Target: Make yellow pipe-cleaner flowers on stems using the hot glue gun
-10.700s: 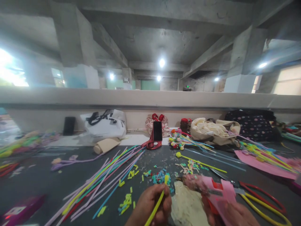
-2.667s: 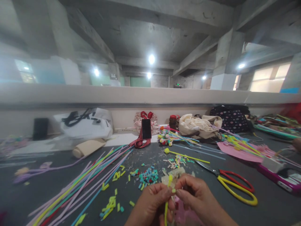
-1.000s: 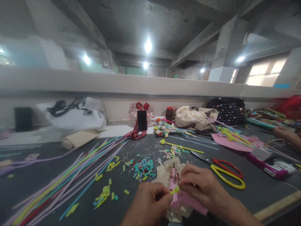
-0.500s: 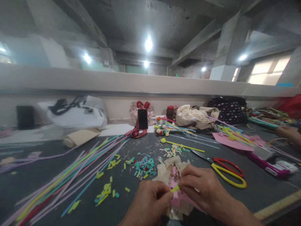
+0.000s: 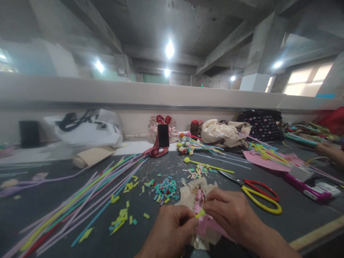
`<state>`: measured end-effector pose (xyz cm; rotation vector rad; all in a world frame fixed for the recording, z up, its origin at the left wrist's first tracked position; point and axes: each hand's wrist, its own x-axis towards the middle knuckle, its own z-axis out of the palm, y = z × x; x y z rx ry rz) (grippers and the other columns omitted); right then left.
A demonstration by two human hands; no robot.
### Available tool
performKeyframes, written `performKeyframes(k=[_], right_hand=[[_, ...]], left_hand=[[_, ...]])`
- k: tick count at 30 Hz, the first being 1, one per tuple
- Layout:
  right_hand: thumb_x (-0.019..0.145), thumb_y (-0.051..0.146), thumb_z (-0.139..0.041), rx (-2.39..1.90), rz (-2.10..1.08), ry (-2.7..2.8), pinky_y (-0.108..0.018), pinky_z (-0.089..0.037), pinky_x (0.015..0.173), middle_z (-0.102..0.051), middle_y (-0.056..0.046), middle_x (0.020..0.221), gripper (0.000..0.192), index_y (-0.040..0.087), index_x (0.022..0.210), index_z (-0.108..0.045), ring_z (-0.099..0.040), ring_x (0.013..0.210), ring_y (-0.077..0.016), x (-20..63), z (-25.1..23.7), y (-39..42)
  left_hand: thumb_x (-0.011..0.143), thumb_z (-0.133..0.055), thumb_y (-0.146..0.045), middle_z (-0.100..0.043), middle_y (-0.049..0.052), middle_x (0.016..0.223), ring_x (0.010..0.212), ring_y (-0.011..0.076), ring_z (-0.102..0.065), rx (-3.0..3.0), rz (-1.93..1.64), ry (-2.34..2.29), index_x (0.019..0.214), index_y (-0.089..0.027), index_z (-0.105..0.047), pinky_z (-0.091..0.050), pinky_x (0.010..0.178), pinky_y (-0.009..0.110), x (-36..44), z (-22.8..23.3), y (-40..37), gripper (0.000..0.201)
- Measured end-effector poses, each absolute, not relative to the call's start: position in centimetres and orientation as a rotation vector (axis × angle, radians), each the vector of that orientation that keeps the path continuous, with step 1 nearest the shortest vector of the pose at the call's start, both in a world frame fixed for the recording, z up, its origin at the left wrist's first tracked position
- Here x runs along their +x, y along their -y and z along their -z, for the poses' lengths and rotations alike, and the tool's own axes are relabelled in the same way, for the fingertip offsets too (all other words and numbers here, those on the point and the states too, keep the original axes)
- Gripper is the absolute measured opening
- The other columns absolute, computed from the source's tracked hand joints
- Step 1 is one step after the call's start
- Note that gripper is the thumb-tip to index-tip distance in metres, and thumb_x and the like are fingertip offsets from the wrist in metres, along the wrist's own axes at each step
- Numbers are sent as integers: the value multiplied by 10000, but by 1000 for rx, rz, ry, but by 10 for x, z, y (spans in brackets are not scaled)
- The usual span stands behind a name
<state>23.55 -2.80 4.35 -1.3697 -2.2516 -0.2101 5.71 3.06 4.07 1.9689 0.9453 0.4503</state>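
Observation:
My left hand (image 5: 174, 229) pinches one end of a small yellow strip piece (image 5: 200, 214), and my right hand (image 5: 231, 211) pinches its other end. Both hands are closed, fingertips close together. Beneath them lies a pink tool or holder (image 5: 199, 200), stained brown at its far end, on a crumpled beige wrapping (image 5: 186, 195). My fingers hide part of it. Left of the hands are cut yellow pieces (image 5: 122, 216) and a heap of blue-green pieces (image 5: 165, 188). To the right rest scissors (image 5: 259, 193) with one red and one yellow handle loop.
Long coloured strips (image 5: 88, 197) spread across the left of the dark table. A yellow-tipped stem (image 5: 209, 165) lies ahead, near a phone (image 5: 163, 136) standing upright. Cloth bags (image 5: 224, 132) line the back. At far right are a purple device (image 5: 307, 188) and another person's hand (image 5: 330, 152).
My hands stay nearly in place, with only a slight shift of the fingers around the yellow piece. The other person's hand at the right moves a little.

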Motion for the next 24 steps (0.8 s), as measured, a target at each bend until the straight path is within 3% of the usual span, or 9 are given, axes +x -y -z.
performKeyframes(k=[12, 17, 21, 24], right_hand=[[845, 149, -403, -1341, -130, 2083, -243, -427, 652, -611, -62, 915, 242, 206, 1008, -572, -570, 779, -149, 239, -56, 32], [747, 139, -558, -1387, -322, 1873, -222, -443, 584, -639, -18, 880, 341, 241, 1073, -551, -554, 636, -122, 233, -55, 33], [651, 124, -661, -1331, -493, 1838, -220, -453, 605, -625, -11, 932, 451, 252, 1072, -561, -562, 679, -127, 226, -52, 33], [634, 107, -674, -1277, -560, 1833, -209, -447, 598, -620, 0, 851, 409, 227, 1016, -589, -557, 664, -122, 222, -52, 33]], left_hand=[[620, -535, -370, -484, -28, 340, 249, 60, -349, 1354, -404, -882, 507, -147, -539, -211, 299, 174, 61, -35, -36, 250], [590, -578, -360, -511, -8, 325, 245, 36, -335, 1117, -281, -704, 630, -111, -618, -193, 300, 136, 55, -40, -41, 256], [595, -560, -352, -479, -21, 304, 224, 29, -286, 1144, -189, -642, 607, -95, -632, -135, 280, 149, 51, -42, -43, 267], [601, -544, -335, -458, -33, 297, 228, 23, -251, 1189, -157, -632, 605, -94, -637, -107, 288, 157, 51, -40, -44, 258]])
